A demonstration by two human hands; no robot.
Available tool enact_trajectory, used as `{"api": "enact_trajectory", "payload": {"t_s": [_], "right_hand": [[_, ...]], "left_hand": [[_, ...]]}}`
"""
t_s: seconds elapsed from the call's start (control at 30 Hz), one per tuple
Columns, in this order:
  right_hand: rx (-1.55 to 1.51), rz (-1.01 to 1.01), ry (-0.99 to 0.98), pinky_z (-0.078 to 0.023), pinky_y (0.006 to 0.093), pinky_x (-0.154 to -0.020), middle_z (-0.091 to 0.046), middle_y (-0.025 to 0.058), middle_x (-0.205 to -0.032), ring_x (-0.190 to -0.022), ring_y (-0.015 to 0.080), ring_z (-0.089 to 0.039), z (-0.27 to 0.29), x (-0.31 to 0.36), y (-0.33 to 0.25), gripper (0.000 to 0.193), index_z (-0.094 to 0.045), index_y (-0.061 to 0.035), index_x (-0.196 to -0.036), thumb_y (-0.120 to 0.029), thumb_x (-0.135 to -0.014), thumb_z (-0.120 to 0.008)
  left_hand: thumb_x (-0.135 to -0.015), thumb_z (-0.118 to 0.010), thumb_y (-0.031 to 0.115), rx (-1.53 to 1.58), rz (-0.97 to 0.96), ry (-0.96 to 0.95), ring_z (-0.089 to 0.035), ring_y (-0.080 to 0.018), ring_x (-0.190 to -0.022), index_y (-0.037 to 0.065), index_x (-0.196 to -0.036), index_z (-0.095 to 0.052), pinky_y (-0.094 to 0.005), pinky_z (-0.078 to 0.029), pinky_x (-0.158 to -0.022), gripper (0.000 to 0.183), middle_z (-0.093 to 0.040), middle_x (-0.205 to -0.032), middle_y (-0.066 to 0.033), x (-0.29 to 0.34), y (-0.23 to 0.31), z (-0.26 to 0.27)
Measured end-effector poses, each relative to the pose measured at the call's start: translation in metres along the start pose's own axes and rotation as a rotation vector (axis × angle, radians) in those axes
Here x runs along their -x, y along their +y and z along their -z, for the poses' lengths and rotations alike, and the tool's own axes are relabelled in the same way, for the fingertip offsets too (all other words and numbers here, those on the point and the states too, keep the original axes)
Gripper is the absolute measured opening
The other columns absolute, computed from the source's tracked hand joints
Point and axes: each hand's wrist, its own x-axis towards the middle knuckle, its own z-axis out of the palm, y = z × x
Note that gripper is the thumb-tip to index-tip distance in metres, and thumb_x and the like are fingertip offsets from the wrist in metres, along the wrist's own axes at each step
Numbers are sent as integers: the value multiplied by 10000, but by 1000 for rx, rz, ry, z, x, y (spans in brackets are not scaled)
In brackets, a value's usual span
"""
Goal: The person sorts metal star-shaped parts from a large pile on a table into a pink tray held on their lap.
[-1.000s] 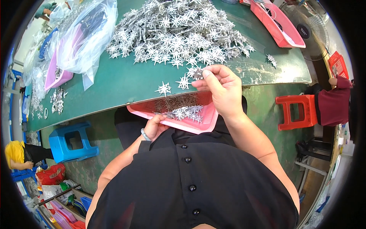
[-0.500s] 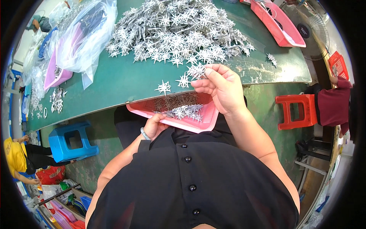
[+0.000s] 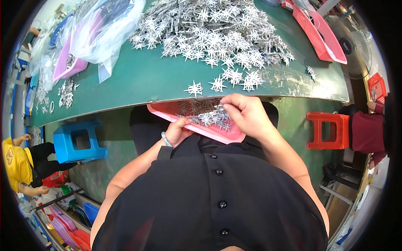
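A pink plastic basket rests on my lap, partly under the table edge, with spiky silver star-shaped metal pieces inside. My left hand is closed at the basket's left side, a small grey star piece at its thumb and fingertip, mostly hidden. Above the basket's right part, my right hand pinches a star piece, seen nearly edge-on. Several loose stars lie on the table just beyond my hands. Behind them rises a large heap of the same pieces.
The green table carries a lilac basket with clear plastic bags at left and another pink basket at right. A blue stool and a red stool flank me. People in yellow and maroon are at the sides.
My right hand has come down from the loose stars at the table edge to the basket, with a star piece in its fingers. My left hand stays by the basket. The view has shifted slightly.
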Motion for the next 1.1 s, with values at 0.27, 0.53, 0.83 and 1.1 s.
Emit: {"api": "enact_trajectory", "payload": {"t_s": [0.27,0.53,0.83,1.1], "right_hand": [[203,97,135,-481,311,-586,-621,123,-732,-618,257,-612,-3,-3,-5,249,-569,-20,-1038,-58,-793,-589],[298,-51,-100,-465,410,-569,-597,134,-630,-613,321,-598,-5,-12,-10,459,-403,-31,-1208,-144,-796,-571],[245,18,-33,-447,302,-515,-573,101,-584,-509,234,-575,-11,-12,-3,415,-466,-58,-1184,-67,-787,-586],[205,123,46,-460,302,-547,-587,111,-669,-554,229,-581,-20,-15,-1,257,-562,-66,-1050,-37,-794,-576]], "left_hand": [[-762,-507,97,14,1,17,-508,-264,-1068,-52,-1186,-411,-401,-357,-994,459,-526,-1144,-162,-4,-3,12],[-762,-499,69,42,-37,-34,-495,-270,-1090,-30,-1220,-381,-408,-345,-1005,484,-506,-1172,-168,-3,-1,5],[-755,-495,60,34,-38,-37,-476,-292,-1114,-32,-1238,-362,-425,-331,-1015,510,-480,-1206,-176,-1,1,3],[-764,-490,68,22,-27,-28,-486,-274,-1105,-20,-1242,-370,-410,-344,-1006,500,-494,-1196,-157,-2,0,5]]}}
